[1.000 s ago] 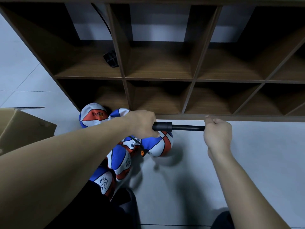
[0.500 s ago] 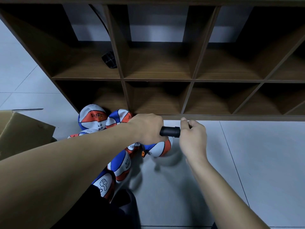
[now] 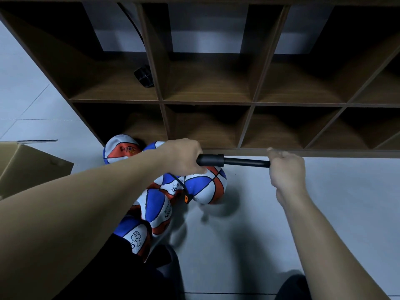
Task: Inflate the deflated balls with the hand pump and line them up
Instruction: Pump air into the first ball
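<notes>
A brown cubby shelf fills the upper frame. Below it, left of centre, red-white-blue balls cluster on the floor; the rounder ball lies directly under the hand pump. The pump's long axis runs level, left to right. The left hand grips its barrel; the right hand is clenched on the handle, rod drawn out. The next push likely runs leftward along that axis.
</notes>
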`<state>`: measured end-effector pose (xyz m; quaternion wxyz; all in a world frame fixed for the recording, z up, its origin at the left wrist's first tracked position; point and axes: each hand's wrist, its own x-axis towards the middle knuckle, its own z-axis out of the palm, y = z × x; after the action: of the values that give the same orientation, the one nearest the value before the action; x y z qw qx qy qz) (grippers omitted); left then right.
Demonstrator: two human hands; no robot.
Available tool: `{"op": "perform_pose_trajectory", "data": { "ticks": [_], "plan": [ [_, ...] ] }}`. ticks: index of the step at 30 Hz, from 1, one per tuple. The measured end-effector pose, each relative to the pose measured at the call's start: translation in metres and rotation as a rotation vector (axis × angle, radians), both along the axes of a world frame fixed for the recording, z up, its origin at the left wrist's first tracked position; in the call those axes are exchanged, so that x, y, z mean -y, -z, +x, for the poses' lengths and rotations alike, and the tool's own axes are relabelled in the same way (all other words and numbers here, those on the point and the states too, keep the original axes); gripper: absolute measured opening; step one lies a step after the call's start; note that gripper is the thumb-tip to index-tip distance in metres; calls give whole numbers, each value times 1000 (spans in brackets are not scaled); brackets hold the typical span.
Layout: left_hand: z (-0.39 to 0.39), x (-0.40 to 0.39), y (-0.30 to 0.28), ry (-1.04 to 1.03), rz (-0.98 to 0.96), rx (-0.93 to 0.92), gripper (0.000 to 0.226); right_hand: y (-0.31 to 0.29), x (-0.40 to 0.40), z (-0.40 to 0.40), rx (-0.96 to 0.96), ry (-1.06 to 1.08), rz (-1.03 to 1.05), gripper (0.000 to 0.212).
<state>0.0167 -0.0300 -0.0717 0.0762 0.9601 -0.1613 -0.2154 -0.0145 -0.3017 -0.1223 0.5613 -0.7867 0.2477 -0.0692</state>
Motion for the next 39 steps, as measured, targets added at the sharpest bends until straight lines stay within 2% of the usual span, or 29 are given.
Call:
{"op": "perform_pose_trajectory", "data": {
  "ticks": [3, 12, 18, 23, 29, 33, 39],
  "plan": [
    [-9, 15, 1, 2, 90, 73, 32, 6, -17, -7, 44, 33, -86, 54],
    [-26, 23, 20, 47, 86, 13, 38, 16, -66, -29, -1, -45, -185, 55],
    [-24, 29, 16, 109, 67, 7, 41, 22, -79, -31, 6, -86, -123, 52],
    [-14, 26, 8, 79, -16, -14, 43, 6, -55, -16, -13, -151, -86, 54],
    [-1, -2, 1, 44, 3, -35, 40, 12, 2, 0, -38, -9, -10, 47],
    [-8, 8, 5, 71, 133, 103, 32, 24, -14, -9, -22, 22, -42, 57],
    [-12, 16, 2, 60, 156, 139, 33, 18, -50, -14, 22, -15, -95, 54]
  ]
}}
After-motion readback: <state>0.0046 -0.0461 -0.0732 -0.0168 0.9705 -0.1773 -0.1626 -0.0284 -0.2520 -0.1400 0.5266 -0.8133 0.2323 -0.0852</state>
